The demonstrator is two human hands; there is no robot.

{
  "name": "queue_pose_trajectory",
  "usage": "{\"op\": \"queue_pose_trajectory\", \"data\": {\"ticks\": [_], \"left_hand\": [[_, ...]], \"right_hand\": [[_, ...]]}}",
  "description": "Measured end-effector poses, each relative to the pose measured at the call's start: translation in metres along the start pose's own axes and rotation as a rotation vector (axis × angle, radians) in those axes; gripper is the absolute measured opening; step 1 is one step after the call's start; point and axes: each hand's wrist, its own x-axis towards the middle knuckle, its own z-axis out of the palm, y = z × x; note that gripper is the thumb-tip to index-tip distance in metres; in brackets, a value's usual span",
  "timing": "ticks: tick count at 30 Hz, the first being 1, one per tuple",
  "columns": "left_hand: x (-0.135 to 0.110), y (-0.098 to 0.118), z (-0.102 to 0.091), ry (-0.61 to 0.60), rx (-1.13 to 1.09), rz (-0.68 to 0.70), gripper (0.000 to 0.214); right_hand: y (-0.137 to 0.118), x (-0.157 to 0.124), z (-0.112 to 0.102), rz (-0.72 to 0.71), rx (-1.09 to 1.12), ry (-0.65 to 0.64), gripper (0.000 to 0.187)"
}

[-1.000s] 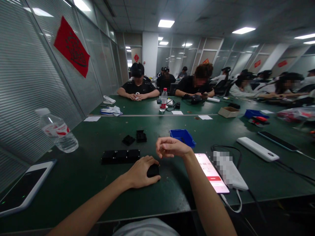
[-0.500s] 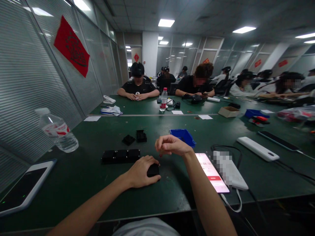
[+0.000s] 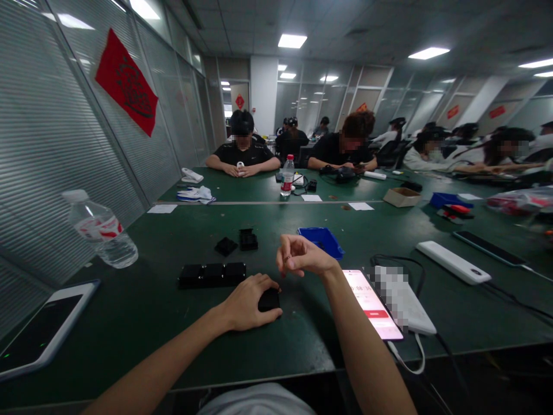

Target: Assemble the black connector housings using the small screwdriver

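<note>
My left hand (image 3: pixel 253 302) is wrapped round a small black box (image 3: pixel 269 300) resting on the green table; the hand covers part of it. Above and to the right, my right hand (image 3: pixel 302 255) is raised with thumb and fingertips pinched together. Whatever may be between those fingertips is too small to name. Left of my left hand, several black boxes (image 3: pixel 212 274) stand in a row, touching one another. Farther back lie a flat black piece (image 3: pixel 226 246) and an open black case (image 3: pixel 248 238). A blue tray (image 3: pixel 330 237) sits just behind my right hand, partly hidden by it.
To the right lie a lit phone (image 3: pixel 375 305), a white power bank (image 3: pixel 406 300) with cables and another white bar (image 3: pixel 453 262). A water bottle (image 3: pixel 101 230) and a phone (image 3: pixel 47 325) are at left. People (image 3: pixel 242 151) sit across the table.
My right hand has shifted slightly to the right, its fingertips still pinched. My left hand stays in place on the black box.
</note>
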Motion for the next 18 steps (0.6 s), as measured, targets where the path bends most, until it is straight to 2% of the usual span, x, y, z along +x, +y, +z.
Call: {"op": "queue_pose_trajectory", "data": {"ticks": [3,5,10,15,18], "left_hand": [[0.0001,-0.0004,0.0007,-0.006,-0.001,0.002,0.032],[-0.0001,-0.0011,0.0015,0.0,-0.004,0.004,0.032],[-0.0003,-0.0015,0.0011,-0.007,-0.002,0.003,0.033],[0.0007,0.0,-0.0005,-0.021,0.008,-0.005,0.032],[0.0009,-0.0008,0.0005,-0.011,0.005,0.006,0.032]], "right_hand": [[0.001,0.0036,0.0025,0.05,-0.095,0.112,0.047],[0.0024,0.0047,0.0027,0.098,-0.134,0.139,0.051],[0.0042,0.0008,0.0001,0.107,-0.044,0.041,0.045],[0.0022,-0.0011,-0.0031,0.124,-0.067,0.082,0.045],[0.0011,-0.0005,-0.0059,0.086,-0.104,0.057,0.045]]}}
